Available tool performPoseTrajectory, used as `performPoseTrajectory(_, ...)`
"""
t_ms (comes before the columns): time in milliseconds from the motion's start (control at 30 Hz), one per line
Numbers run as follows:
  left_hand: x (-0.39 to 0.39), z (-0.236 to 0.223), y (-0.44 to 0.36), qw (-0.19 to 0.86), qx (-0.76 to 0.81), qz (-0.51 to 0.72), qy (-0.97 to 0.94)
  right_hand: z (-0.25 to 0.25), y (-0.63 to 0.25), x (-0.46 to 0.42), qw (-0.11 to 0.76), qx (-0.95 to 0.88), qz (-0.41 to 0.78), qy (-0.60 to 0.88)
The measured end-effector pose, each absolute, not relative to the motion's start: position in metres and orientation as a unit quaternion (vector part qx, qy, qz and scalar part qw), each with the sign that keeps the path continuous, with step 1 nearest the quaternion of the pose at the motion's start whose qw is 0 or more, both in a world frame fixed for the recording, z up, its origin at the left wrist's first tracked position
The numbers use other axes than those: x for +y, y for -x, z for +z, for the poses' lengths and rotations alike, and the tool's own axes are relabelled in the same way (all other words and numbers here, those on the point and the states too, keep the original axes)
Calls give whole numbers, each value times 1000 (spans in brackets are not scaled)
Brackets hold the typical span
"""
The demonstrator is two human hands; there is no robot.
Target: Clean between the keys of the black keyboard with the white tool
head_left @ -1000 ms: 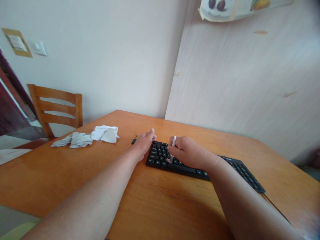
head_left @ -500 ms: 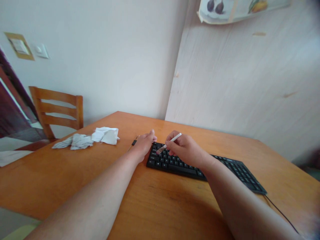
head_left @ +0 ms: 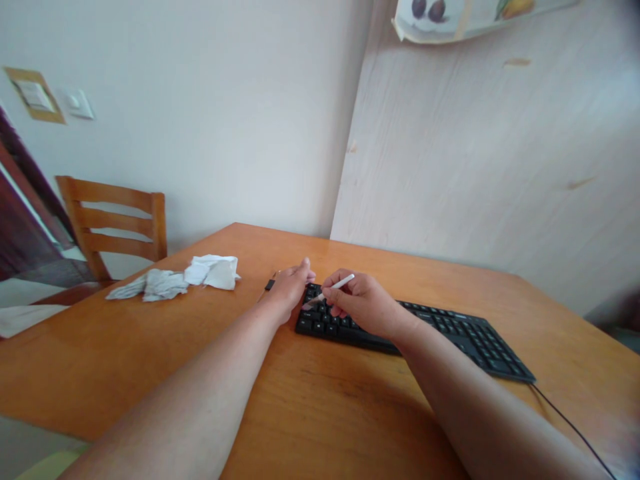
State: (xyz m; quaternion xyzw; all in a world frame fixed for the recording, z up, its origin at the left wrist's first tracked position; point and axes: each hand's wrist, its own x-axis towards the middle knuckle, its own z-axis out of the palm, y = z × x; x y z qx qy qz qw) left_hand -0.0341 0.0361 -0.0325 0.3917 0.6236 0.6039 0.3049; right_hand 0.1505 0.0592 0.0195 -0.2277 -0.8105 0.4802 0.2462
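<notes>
A black keyboard lies on the wooden table, its cable running off to the lower right. My right hand pinches a small brush by its white handle. The brush is tilted, and its bristles point down-left at the keys near the keyboard's left end. Against that left end rests my left hand, its thumb raised and its fingers bent round the far left corner, partly hidden. Under my right hand and forearm, the middle of the keyboard is covered.
Crumpled white cloths or tissues lie on the left part of the table. A small black object sits just left of my left hand. A wooden chair stands beyond the left edge. Walls rise behind the table.
My right hand has moved a little left with the brush, whose bristles are now closer to the keyboard's left edge. My left hand stays at the same corner.
</notes>
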Motion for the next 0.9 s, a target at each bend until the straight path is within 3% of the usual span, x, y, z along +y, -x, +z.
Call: performPoseTrajectory(900,35,-31,37,315,626,599,-388,58,-183,74,171,-877,329,306)
